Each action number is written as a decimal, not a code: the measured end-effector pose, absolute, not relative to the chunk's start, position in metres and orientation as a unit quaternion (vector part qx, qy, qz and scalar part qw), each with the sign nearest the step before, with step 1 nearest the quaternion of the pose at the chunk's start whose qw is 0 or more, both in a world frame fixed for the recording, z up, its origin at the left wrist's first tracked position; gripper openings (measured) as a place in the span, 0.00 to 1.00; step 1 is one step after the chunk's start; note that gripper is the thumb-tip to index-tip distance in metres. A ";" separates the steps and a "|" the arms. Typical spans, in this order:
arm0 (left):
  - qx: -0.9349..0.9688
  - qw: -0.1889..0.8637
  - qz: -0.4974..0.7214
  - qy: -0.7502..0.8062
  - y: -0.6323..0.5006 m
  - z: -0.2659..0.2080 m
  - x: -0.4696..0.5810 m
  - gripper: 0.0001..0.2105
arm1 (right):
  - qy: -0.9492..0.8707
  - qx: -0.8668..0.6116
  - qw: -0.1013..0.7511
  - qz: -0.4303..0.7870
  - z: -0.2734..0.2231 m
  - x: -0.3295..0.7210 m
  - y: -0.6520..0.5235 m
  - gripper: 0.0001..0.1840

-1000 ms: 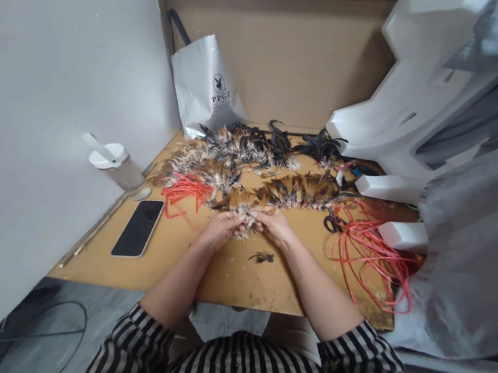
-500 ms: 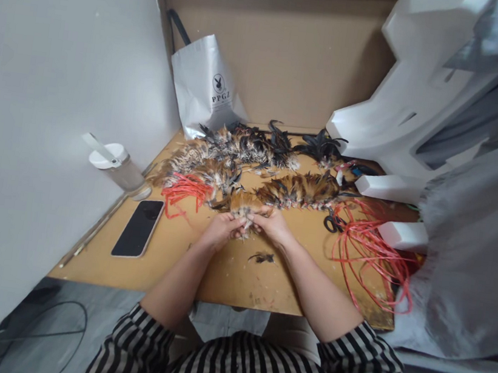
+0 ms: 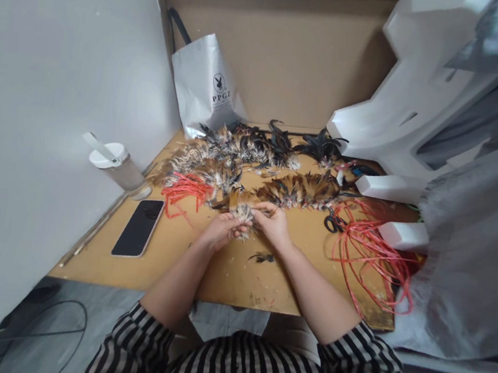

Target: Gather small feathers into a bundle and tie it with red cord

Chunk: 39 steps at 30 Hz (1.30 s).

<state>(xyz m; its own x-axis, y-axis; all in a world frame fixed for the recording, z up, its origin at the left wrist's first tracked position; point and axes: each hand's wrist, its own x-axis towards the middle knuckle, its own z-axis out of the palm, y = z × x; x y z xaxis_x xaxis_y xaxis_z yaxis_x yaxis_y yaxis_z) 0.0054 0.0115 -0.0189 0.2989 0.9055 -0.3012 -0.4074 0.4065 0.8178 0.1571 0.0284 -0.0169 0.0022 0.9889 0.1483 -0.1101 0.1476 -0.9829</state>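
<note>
A small bunch of brown feathers [image 3: 242, 201] with pale fluffy bases is held just above the front middle of the table. My left hand [image 3: 224, 228] is closed on its base. My right hand [image 3: 273, 221] pinches at the bunch's right side, fingertips together. Behind my hands lie a row of brown feather bunches [image 3: 301, 190] and a larger heap of speckled and dark feathers [image 3: 240, 142]. A few loose dark feathers [image 3: 262, 257] rest on the table just in front of my hands.
Cut red strips [image 3: 187, 189] lie left of my hands. Black-handled scissors [image 3: 334, 222] and a tangle of long red strips [image 3: 372, 258] are at the right. A phone [image 3: 137, 228], a lidded cup [image 3: 120, 169] and a silver bag [image 3: 207, 86] stand or lie left. White foam [image 3: 395, 187] borders the right.
My right hand has shifted slightly up at the bunch, its fingers now pinching nearer the feathers. My left hand stays on the base almost unmoved.
</note>
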 end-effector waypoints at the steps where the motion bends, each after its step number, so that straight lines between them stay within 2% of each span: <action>1: 0.313 0.740 0.447 0.392 0.012 -0.020 0.005 0.07 | -0.500 -0.427 0.557 0.508 -0.016 0.156 0.027 0.13; 6: 0.304 0.730 0.472 0.390 0.015 -0.022 0.006 0.04 | -0.415 -0.408 0.542 0.606 -0.003 0.154 0.024 0.17; 11: 0.290 0.723 0.487 0.395 0.016 -0.024 0.005 0.02 | -0.393 -0.402 0.547 0.620 0.001 0.154 0.023 0.17; 15: 0.304 0.727 0.474 0.392 0.016 -0.024 0.004 0.05 | -0.455 -0.418 0.548 0.564 -0.005 0.156 0.024 0.14; 20: 0.312 0.730 0.466 0.391 0.014 -0.023 0.004 0.06 | -0.601 -0.437 0.548 0.384 -0.008 0.161 0.024 0.09; 22: 0.314 0.729 0.466 0.390 0.014 -0.022 0.004 0.05 | -0.615 -0.432 0.548 0.368 -0.008 0.160 0.023 0.08; 28: 0.292 0.720 0.492 0.393 0.016 -0.024 0.005 0.02 | -0.459 -0.401 0.564 0.557 -0.007 0.157 0.026 0.12; 32: 0.258 0.720 0.506 0.398 0.017 -0.022 0.004 0.02 | -0.342 -0.387 0.613 0.597 -0.004 0.163 0.034 0.14; 39: 0.202 0.740 0.515 0.382 0.015 -0.011 0.004 0.03 | -0.290 -0.363 0.611 0.641 0.004 0.166 0.032 0.14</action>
<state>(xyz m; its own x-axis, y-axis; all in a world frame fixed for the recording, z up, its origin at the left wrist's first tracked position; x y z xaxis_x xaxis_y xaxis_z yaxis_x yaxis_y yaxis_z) 0.0035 0.0152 -0.0106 0.1770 0.9170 -0.3576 -0.6076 0.3876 0.6933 0.1659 0.0319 0.0038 0.0103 0.9939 -0.1096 -0.5727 -0.0840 -0.8154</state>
